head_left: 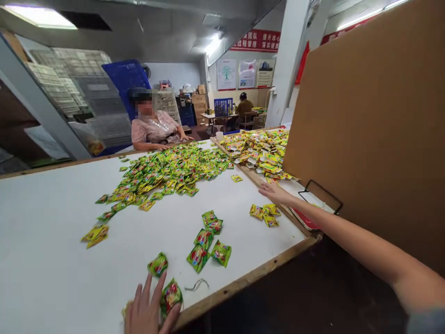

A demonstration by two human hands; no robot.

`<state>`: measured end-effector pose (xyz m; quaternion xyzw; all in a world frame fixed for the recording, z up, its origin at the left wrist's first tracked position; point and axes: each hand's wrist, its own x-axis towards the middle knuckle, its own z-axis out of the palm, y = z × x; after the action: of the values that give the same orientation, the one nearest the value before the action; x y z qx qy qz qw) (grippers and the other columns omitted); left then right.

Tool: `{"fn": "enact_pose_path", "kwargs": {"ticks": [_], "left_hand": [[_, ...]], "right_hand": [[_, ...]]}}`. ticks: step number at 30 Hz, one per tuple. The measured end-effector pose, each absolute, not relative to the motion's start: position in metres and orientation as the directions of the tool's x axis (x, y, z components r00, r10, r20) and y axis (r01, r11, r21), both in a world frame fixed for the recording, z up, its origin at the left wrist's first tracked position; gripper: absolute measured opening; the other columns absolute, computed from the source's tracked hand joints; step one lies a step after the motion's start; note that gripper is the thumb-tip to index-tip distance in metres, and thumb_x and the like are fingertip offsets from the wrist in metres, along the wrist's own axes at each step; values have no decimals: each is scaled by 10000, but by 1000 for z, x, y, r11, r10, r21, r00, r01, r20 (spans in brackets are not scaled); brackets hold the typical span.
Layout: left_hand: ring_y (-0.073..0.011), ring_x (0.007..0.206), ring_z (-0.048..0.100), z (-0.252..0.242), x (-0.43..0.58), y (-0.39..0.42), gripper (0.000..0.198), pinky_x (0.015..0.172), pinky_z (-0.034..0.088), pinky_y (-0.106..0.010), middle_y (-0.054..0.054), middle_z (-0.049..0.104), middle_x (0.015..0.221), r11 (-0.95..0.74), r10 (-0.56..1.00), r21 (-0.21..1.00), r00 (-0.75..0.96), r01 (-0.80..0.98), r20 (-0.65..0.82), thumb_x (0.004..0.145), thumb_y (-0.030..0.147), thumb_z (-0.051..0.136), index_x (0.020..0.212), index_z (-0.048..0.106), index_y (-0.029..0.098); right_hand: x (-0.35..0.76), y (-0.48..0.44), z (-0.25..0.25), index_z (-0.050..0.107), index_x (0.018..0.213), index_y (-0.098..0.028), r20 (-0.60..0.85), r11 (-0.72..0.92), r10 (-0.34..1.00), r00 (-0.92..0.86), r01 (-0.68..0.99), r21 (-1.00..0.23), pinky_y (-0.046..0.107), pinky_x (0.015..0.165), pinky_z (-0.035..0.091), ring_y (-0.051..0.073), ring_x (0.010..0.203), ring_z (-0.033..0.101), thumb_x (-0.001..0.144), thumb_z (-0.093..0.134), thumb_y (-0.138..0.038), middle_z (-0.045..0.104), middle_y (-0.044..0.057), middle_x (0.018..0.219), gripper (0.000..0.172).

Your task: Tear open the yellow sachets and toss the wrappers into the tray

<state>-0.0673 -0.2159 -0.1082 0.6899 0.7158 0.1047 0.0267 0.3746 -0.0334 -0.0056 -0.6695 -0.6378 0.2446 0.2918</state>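
My left hand (148,304) is spread low on the white table, its thumb and forefinger around a green candy packet (171,297) that lies between them. Another green packet (158,265) lies just beyond the fingertips. Far to the right, my right hand (276,192) reaches over the wooden divider strip with its fingers stretched out. Three yellow packets (270,220) lie on the table just below that hand. Between my hands sits a small group of green packets (204,238). A pale twisted string (197,285) lies near the front edge.
A large heap of green packets (174,164) covers the table's far middle. Yellow packets (260,150) are piled behind the divider (252,176). A tall brown cardboard sheet (365,125) stands at right. A person (156,125) sits across the table; another (244,106) works farther back.
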Motion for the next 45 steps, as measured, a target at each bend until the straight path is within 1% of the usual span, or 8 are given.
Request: {"fn": "enact_pose_path", "kwargs": {"ticks": [3, 7, 16, 28, 31, 35, 39, 45], "left_hand": [[-460, 1366, 71, -86, -53, -215, 712, 1003, 161, -683, -91, 227, 1511, 168, 978, 78, -176, 983, 109, 762, 579, 437, 1384, 384, 237], [-429, 1350, 199, -74, -59, -214, 852, 1022, 249, -589, -175, 199, 1506, 262, 961, 133, -247, 956, -122, 754, 618, 447, 1444, 231, 166], [-400, 1386, 75, -62, -45, -202, 947, 1074, 182, -561, -130, 73, 1537, 187, 967, 243, -135, 952, -215, 676, 537, 601, 1456, 173, 213], [-412, 1386, 0, -62, -100, -36, 925, 1075, 41, -617, -117, 75, 1540, -151, 986, 246, 163, 957, -28, 715, 742, 422, 1454, 181, 241], [-403, 1389, 5, -56, -163, -8, 879, 1073, 32, -617, -115, 102, 1538, -119, 990, 234, 98, 965, 98, 748, 730, 389, 1453, 187, 245], [-428, 1379, 34, -68, -272, 16, 829, 1054, 33, -643, -112, 183, 1523, 78, 976, 183, -112, 980, 184, 764, 674, 430, 1443, 233, 242], [-424, 1370, 128, -91, -316, 47, 798, 1057, 99, -627, -153, 221, 1504, 247, 965, 277, -261, 928, 12, 807, 627, 379, 1451, 208, 187], [-362, 1391, 113, -95, -251, 87, 860, 1094, 59, -583, -205, 220, 1491, 131, 970, 564, -224, 816, 98, 820, 611, 358, 1450, 112, 79]], "right_hand": [[375, -72, -45, 495, 1303, -118, -36, 11, 999, -40, 808, -588, 500, 1086, 220, 382, 1333, 290, 687, 650, -529, 428, 195, 1389, 757], [350, -95, -88, 273, 1439, -213, -91, 62, 992, -91, 958, -281, 660, 1008, 195, 477, 1354, 119, 702, 520, -672, 235, 183, 1496, 903], [227, -110, -107, 177, 1459, -255, -30, 573, 795, -606, 767, -289, 684, 1022, 104, 481, 1362, -13, 585, 531, -782, 106, 146, 1536, 1081], [131, 28, -118, 314, 1419, -253, 192, 423, 902, -386, 881, -214, 676, 1029, 136, 440, 1364, 145, 765, 389, -693, 267, 114, 1498, 793], [125, 54, -117, 274, 1433, -182, 242, 297, 939, -243, 930, -219, 667, 1035, 138, 421, 1362, 180, 815, 341, -631, 268, 157, 1489, 767], [131, 56, -118, 287, 1421, -174, 294, 468, 862, -413, 872, -147, 586, 1100, 79, 330, 1366, 243, 834, 372, -557, 393, 143, 1426, 706], [138, 46, -115, 304, 1413, -184, 230, 504, 850, -475, 859, -88, 563, 1113, 73, 302, 1341, 310, 840, 406, -502, 433, 131, 1400, 662], [133, 45, -111, 419, 1362, -162, 97, 391, 914, -393, 919, 41, 571, 1102, 109, 312, 1349, 294, 862, 373, -468, 417, 146, 1412, 588]]}}
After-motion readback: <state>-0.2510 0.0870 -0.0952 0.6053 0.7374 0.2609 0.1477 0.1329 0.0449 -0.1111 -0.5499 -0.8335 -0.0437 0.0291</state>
